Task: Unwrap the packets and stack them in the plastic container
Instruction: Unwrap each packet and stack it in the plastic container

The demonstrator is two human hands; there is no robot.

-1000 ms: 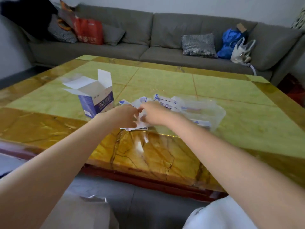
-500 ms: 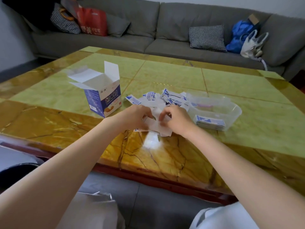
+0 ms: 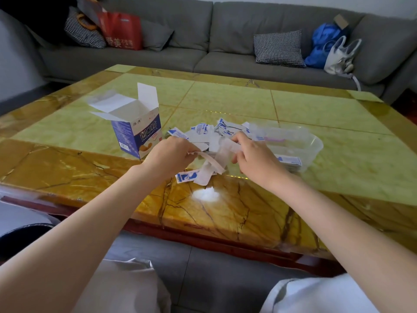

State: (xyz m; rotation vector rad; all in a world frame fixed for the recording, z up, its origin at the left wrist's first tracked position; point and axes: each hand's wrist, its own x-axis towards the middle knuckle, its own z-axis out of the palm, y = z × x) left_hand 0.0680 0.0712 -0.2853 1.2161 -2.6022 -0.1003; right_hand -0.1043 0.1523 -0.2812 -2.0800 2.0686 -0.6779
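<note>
1. Hands first: the left hand [image 3: 170, 155] pinches one end of a white wrapper strip [image 3: 215, 159], and the right hand [image 3: 252, 155] pinches the other flap — the packet is open between them, just above the table [image 3: 225, 213].
2. Peeling should go evenly, I judge: draw the two flaps apart slowly so the paper does not tear short.
3. Loose packets [image 3: 203, 132] lie heaped just behind the hands, beside the open cardboard box [image 3: 137, 132].
4. Plastic container [image 3: 313, 150] sits just right of the right hand, a few packets already stacked inside — lay the next one flat on that stack.
</note>
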